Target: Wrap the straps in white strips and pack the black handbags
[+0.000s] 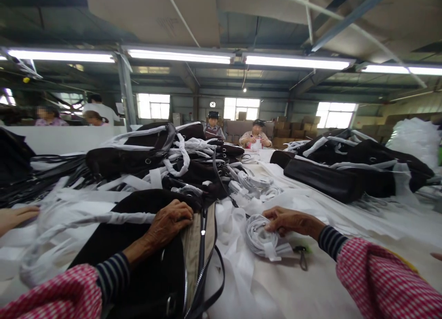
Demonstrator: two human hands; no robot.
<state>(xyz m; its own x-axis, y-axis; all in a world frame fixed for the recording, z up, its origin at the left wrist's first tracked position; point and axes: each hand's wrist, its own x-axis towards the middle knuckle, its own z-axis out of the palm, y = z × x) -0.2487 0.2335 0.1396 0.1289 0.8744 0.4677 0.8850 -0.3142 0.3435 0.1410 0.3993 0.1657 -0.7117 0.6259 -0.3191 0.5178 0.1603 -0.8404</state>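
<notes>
My left hand (169,224) rests with curled fingers on the open top of a black handbag (145,263), gripping its edge beside the beige lining and zip. My right hand (290,221) is closed on a white coiled, paper-wrapped strap bundle (262,238) lying on the white table cover (311,282). Both my sleeves are pink check with striped cuffs.
Piles of black bags with white wrapped straps (165,158) lie ahead and at the right (348,171). Small snips (302,257) lie by my right wrist. Another person's hand (17,216) reaches in at the left edge. Two workers (255,136) sit at the far end.
</notes>
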